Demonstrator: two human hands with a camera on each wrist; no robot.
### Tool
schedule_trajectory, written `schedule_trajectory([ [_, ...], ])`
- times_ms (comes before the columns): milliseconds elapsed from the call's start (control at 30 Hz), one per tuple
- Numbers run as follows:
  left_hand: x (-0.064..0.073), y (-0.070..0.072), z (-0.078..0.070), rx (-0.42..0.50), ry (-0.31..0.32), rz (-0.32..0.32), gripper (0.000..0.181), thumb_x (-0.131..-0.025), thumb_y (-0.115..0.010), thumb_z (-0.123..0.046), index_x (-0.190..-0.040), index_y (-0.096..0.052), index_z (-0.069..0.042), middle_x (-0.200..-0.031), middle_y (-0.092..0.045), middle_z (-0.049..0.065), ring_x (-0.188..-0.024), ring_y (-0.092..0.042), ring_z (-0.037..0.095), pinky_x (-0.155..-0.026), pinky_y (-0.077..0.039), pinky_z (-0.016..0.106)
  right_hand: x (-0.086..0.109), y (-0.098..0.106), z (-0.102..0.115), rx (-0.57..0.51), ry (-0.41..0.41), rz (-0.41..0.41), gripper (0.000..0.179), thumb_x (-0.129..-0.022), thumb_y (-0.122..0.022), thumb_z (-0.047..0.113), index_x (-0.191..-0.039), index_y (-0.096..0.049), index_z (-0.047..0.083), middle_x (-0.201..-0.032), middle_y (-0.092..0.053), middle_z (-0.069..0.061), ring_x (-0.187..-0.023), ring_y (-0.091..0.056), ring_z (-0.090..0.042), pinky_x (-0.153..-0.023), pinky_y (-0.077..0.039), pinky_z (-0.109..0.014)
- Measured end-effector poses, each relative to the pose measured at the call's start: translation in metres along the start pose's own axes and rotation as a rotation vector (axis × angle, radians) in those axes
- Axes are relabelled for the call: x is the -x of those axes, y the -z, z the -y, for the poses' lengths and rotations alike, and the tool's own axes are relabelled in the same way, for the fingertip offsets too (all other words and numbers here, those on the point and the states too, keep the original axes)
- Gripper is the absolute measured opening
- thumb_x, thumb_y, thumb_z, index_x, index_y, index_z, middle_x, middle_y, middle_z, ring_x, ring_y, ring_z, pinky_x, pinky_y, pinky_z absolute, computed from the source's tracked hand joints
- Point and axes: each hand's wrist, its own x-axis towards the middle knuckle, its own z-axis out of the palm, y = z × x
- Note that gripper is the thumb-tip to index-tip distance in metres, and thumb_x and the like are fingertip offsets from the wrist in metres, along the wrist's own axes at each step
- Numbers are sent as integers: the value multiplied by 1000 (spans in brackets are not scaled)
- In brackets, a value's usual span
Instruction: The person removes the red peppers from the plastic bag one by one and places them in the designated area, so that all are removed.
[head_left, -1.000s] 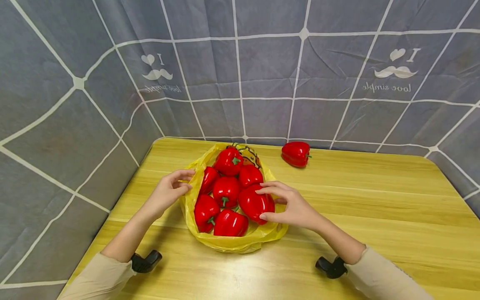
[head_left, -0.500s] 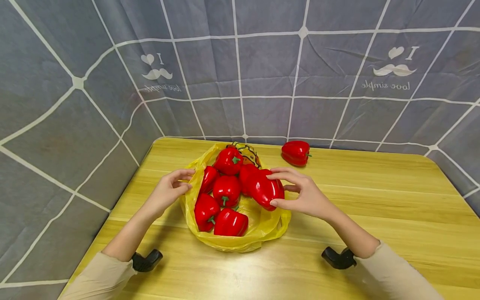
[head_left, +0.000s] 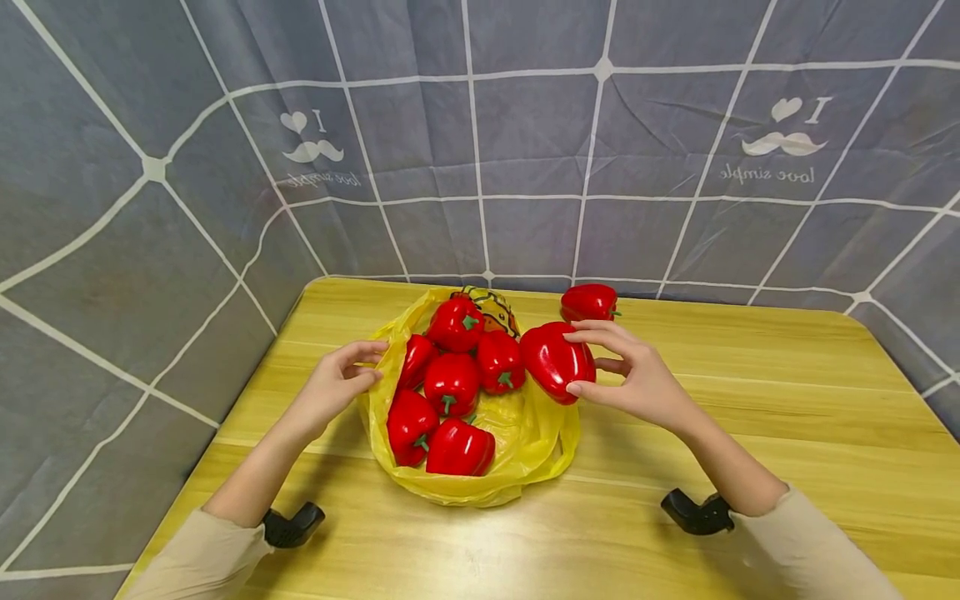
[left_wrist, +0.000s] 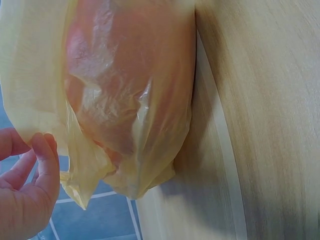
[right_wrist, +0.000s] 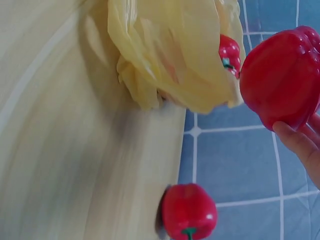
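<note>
My right hand [head_left: 637, 379] grips a red bell pepper [head_left: 555, 358] with thumb and fingertips, above the right rim of a yellow plastic bag [head_left: 517, 433]. In the right wrist view this held pepper [right_wrist: 280, 75] is up beside the bag [right_wrist: 165, 50], the thumb against its lower side. Several other red bell peppers with green stems lie inside the wide-mouthed bag, one of them a pepper [head_left: 452, 383] in the middle. At the bag's left side, my left hand [head_left: 337, 383] pinches the rim. The left wrist view shows its thumb and finger [left_wrist: 46, 160] on the thin plastic.
Another red bell pepper [head_left: 588, 300] lies on the wooden table [head_left: 750, 417] near its back edge, behind my right hand. A grey cloth with white lines [head_left: 525, 150] hangs behind the table and along its left side.
My right hand has lifted the bell pepper out of the bag's right side and carried it right and back, past the rim. The left hand stays at the left rim.
</note>
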Motion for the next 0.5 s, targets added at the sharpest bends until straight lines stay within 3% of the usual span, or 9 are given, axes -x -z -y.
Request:
schedule_trajectory([
  [500, 0, -1, -1, 1, 3, -13, 39, -89, -55, 0, -127, -50, 5, -116, -53, 23, -95, -56, 27, -75, -48, 19, 6, 26, -8, 65, -75, -65, 50, -73, -76, 0, -120, -60, 4, -131, -48, -10, -114, -47, -12, -79, -50, -20],
])
